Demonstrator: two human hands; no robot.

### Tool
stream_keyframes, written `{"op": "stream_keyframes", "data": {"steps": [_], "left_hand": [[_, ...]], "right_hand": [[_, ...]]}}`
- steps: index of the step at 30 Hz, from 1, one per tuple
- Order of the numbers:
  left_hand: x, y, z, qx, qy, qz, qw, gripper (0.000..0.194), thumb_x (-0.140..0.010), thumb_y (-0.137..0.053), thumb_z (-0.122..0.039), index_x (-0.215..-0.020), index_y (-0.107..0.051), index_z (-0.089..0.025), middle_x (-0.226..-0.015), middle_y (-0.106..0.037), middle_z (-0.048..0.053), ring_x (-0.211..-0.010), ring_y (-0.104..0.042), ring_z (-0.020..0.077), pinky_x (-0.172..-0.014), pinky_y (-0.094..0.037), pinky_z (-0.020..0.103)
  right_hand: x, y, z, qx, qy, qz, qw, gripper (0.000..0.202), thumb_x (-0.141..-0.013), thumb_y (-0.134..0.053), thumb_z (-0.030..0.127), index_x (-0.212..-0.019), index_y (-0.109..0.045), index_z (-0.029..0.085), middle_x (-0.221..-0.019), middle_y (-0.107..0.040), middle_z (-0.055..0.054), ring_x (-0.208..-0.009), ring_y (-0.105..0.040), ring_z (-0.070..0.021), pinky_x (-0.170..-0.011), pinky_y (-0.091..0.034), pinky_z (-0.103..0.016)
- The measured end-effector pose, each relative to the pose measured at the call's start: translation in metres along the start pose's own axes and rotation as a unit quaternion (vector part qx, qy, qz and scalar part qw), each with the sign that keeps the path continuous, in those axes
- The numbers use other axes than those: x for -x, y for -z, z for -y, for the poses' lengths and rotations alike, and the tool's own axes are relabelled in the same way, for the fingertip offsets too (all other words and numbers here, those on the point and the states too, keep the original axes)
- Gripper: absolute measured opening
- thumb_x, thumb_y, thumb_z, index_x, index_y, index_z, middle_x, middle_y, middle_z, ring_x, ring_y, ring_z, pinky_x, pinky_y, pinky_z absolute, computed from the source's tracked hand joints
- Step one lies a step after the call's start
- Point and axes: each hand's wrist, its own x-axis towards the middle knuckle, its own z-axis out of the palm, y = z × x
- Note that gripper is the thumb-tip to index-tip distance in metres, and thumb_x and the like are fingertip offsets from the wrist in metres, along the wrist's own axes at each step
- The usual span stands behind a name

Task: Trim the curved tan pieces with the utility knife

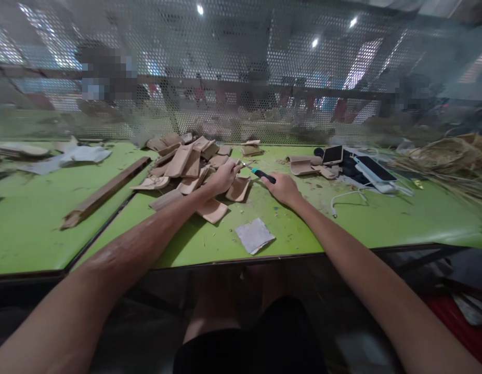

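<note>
My right hand (284, 188) is wrapped round the black and teal handle of a slim hand tool (263, 175), whose narrow metal end points left. At that metal end, the fingers of my left hand (225, 176) are pinched together; whatever they grip is too small to make out. Under and behind the left hand spreads a heap of curved tan pieces (182, 161) that look like split bamboo or wood. One curved piece (238, 188) lies just below the left fingers. Nearer to me, a square of grey paper or cloth (255, 236) rests on the green tabletop (299, 234).
A long wooden bar (106, 193) lies at the left beside a table seam. To the right are two phones (333, 155) (375, 169), a white cable (348, 193) and a pile of dry fibres (455, 156). A perforated metal screen (233, 78) stands along the back.
</note>
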Motion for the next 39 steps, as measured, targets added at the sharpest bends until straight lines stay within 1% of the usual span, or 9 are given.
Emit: {"op": "stream_keyframes", "data": {"steps": [5,11,17,23,28,32,34,37,39], "left_hand": [[-0.001,-0.002,0.003,0.004,-0.014,-0.010,1.000,0.028,-0.097,-0.042,-0.028,-0.071,-0.041,-0.021,-0.068,-0.049,0.001,-0.065,-0.041,0.0153,-0.061,-0.028,0.029],[-0.002,-0.004,0.005,-0.005,-0.011,-0.021,1.000,0.029,-0.098,-0.044,-0.028,-0.071,-0.043,-0.020,-0.068,-0.052,0.000,-0.064,-0.043,0.0139,-0.061,-0.030,0.028],[-0.002,-0.005,0.008,-0.009,-0.008,-0.010,1.000,0.027,-0.098,-0.041,-0.027,-0.074,-0.051,-0.019,-0.063,-0.052,0.000,-0.062,-0.046,0.0142,-0.060,-0.033,0.028],[-0.002,-0.005,0.011,-0.013,-0.017,-0.016,1.000,0.027,-0.097,-0.040,-0.032,-0.076,-0.050,-0.019,-0.068,-0.054,0.002,-0.065,-0.048,0.0154,-0.061,-0.033,0.028],[0.000,-0.003,0.004,-0.015,-0.011,-0.001,1.000,0.028,-0.097,-0.038,-0.032,-0.073,-0.046,-0.021,-0.064,-0.051,0.002,-0.064,-0.047,0.0164,-0.061,-0.033,0.029],[0.000,-0.003,0.004,-0.027,-0.019,-0.014,0.999,0.025,-0.097,-0.040,-0.031,-0.074,-0.044,-0.021,-0.068,-0.053,0.002,-0.066,-0.046,0.0161,-0.061,-0.033,0.029],[-0.001,-0.003,0.006,-0.028,-0.016,-0.018,0.999,0.025,-0.097,-0.042,-0.032,-0.075,-0.043,-0.021,-0.071,-0.054,0.002,-0.066,-0.047,0.0159,-0.061,-0.032,0.029],[-0.001,-0.004,0.008,-0.018,-0.015,-0.014,1.000,0.023,-0.098,-0.044,-0.031,-0.077,-0.044,-0.021,-0.073,-0.055,0.002,-0.067,-0.048,0.0158,-0.061,-0.033,0.029],[-0.001,-0.003,0.008,-0.016,-0.017,-0.015,1.000,0.023,-0.098,-0.044,-0.029,-0.077,-0.044,-0.020,-0.074,-0.056,0.003,-0.067,-0.048,0.0158,-0.061,-0.034,0.029]], "right_hand": [[0.000,0.000,-0.003,0.006,-0.028,-0.016,0.999,0.054,-0.095,-0.040,0.058,-0.095,-0.074,0.016,-0.081,-0.070,-0.009,-0.068,-0.056,-0.0194,-0.057,-0.029,-0.028],[0.001,-0.001,0.000,-0.008,0.012,-0.006,1.000,0.053,-0.096,-0.039,0.057,-0.098,-0.074,0.018,-0.084,-0.072,-0.009,-0.072,-0.059,-0.0199,-0.058,-0.032,-0.028],[0.000,-0.001,-0.004,0.019,-0.037,-0.011,0.999,0.055,-0.096,-0.037,0.058,-0.095,-0.073,0.017,-0.081,-0.071,-0.009,-0.069,-0.059,-0.0197,-0.057,-0.031,-0.028],[0.001,-0.001,-0.001,0.003,0.005,-0.012,1.000,0.051,-0.096,-0.038,0.056,-0.098,-0.073,0.018,-0.085,-0.072,-0.009,-0.070,-0.058,-0.0195,-0.057,-0.031,-0.027],[-0.001,-0.001,-0.005,0.019,-0.035,-0.012,0.999,0.054,-0.096,-0.038,0.059,-0.095,-0.073,0.018,-0.081,-0.071,-0.010,-0.069,-0.058,-0.0202,-0.057,-0.030,-0.028],[-0.001,-0.001,-0.004,0.030,-0.046,-0.018,0.998,0.053,-0.096,-0.039,0.058,-0.096,-0.073,0.018,-0.084,-0.072,-0.011,-0.073,-0.060,-0.0216,-0.057,-0.030,-0.028],[0.000,-0.001,-0.002,0.031,-0.041,-0.016,0.999,0.054,-0.096,-0.038,0.058,-0.098,-0.074,0.017,-0.085,-0.072,-0.011,-0.074,-0.061,-0.0219,-0.058,-0.031,-0.028],[0.000,-0.002,0.000,0.020,-0.005,-0.004,1.000,0.054,-0.096,-0.038,0.058,-0.098,-0.074,0.018,-0.087,-0.073,-0.010,-0.075,-0.061,-0.0211,-0.058,-0.032,-0.028],[0.000,-0.002,-0.001,0.019,-0.002,-0.003,1.000,0.053,-0.096,-0.038,0.057,-0.099,-0.074,0.019,-0.088,-0.073,-0.010,-0.076,-0.061,-0.0211,-0.058,-0.032,-0.028]]}}
